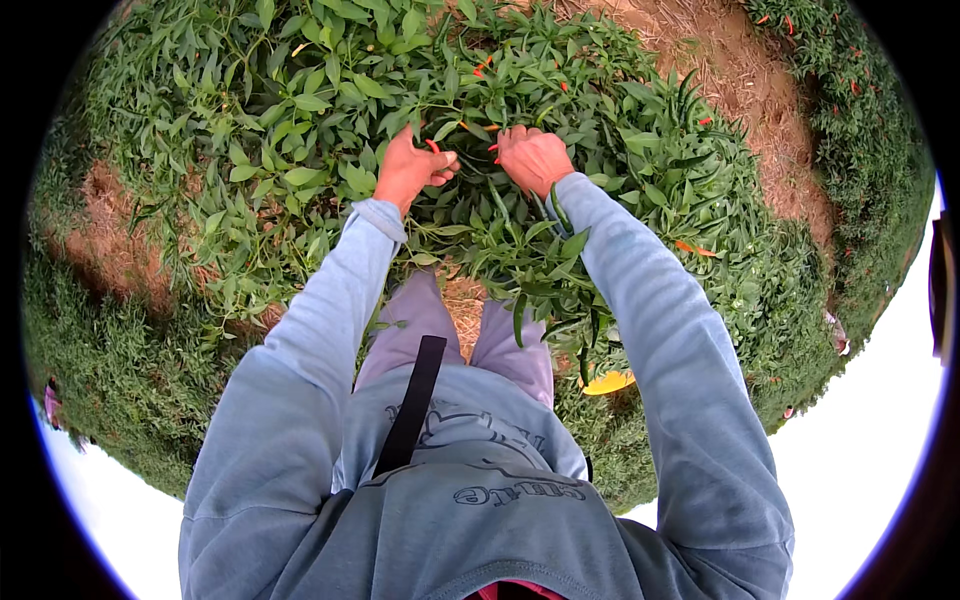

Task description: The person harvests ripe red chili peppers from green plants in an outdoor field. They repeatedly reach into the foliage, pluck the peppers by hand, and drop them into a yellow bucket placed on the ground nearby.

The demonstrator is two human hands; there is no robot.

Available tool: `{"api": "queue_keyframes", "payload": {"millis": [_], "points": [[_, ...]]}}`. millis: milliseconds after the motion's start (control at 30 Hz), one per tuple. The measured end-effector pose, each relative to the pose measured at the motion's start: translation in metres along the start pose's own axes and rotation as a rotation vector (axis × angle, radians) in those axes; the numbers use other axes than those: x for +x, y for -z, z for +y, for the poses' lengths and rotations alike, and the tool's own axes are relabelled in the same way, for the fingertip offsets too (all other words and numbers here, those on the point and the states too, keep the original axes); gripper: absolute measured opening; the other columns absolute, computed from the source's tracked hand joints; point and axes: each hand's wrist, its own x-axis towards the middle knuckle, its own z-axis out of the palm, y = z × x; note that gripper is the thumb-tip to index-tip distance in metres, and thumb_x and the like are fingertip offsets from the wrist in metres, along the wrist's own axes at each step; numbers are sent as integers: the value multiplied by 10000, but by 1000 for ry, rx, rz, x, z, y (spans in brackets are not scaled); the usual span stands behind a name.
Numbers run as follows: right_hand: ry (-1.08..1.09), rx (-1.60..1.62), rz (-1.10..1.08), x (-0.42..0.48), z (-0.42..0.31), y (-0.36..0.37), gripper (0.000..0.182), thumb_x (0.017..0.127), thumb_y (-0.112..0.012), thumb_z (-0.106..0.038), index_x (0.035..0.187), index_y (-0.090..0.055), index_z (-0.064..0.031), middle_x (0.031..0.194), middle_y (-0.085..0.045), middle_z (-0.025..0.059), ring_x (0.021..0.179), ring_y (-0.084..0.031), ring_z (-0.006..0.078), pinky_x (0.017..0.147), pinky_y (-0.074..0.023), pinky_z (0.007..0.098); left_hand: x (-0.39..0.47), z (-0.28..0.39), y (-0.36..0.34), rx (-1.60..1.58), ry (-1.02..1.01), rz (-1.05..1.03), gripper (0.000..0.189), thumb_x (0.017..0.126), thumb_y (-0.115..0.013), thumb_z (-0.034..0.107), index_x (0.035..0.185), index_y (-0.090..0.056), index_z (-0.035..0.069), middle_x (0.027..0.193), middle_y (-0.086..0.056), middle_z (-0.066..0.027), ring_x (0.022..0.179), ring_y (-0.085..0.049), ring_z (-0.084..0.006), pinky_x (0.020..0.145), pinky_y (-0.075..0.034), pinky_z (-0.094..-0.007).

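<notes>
Both of my hands reach into a leafy chili pepper plant (pixel 525 247). A red chili pepper (pixel 433 146) shows at the thumb of my left hand (pixel 405 169), whose fingers are curled around it. My right hand (pixel 534 159) is level with the left, its fingers bent inward among the leaves. Red chili tips (pixel 493 148) stick out beside its fingertips; what lies under those fingers is hidden. Just above, between the hands, hangs an orange chili pepper (pixel 491 127). Long green chilies (pixel 560 208) hang next to my right wrist.
More red chilies (pixel 482 67) dot the foliage beyond my hands. Straw-strewn soil (pixel 780 135) runs between the rows, with another planted row (pixel 862 112) at right. A yellow object (pixel 609 382), partly hidden, lies low beside my right leg. Branches press close to my legs.
</notes>
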Motion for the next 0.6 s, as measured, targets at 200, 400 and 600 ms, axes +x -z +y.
{"api": "queue_keyframes", "payload": {"millis": [200, 400, 600], "points": [[-243, 237, -192, -4, -2, 9, 143, 793, -557, -119, 850, -626, -8, 804, -671, 160, 729, -665, 298, 598, -531, 414, -40, -27, -6, 27, 46, 72, 275, 798, -708, 106, 999, -557, -6, 765, -671, -83, 539, -584, -93, 445, -428, -210], [-619, 864, -253, -20, 16, -3, 206, 855, -541, -180, 871, -614, 13, 835, -667, 220, 778, -665, 320, 658, -521, 429, -62, -8, -25, -91, 20, 79, 382, 864, -652, 158, 1202, -580, -5, 760, -645, -44, 544, -589, -77, 480, -469, -190], [-875, 2252, -155, -26, 30, 39, 178, 956, -466, -198, 984, -516, -30, 964, -667, 197, 761, -692, 269, 542, -567, 304, -50, -27, -41, -187, -105, 82, 433, 872, -598, 47, 1274, -479, -64, 898, -642, -85, 771, -645, -140, 694, -565, -248]]}}
